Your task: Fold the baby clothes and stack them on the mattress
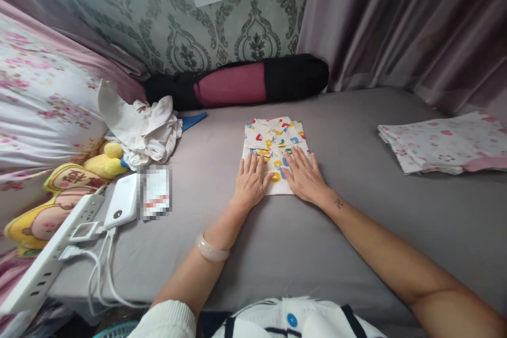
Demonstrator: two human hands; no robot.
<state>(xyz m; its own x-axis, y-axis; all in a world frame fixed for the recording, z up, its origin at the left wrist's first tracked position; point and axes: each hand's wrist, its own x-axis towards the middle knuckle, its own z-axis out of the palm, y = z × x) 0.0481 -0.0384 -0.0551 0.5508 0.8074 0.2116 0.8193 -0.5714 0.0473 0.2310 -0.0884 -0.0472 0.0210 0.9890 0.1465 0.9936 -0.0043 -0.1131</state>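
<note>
A white shirt (275,134) with a collar and a print of red, yellow, blue and green shapes lies folded into a neat rectangle on the grey bed sheet (348,253). My left hand (251,179) rests flat on its lower left part, fingers stretched out. Across from it, my right hand (304,174) lies flat on the lower right part with its fingers spread. Both palms cover some of the cloth, while the collar end points away from me and stays visible.
Folded patterned fabric (439,142) lies at the right. A crumpled white cloth heap (148,127), yellow plush toys (71,185), a white power bank (122,200) and a power strip (51,253) with cables are at left. Along the wall stretches a black and maroon bag (233,84).
</note>
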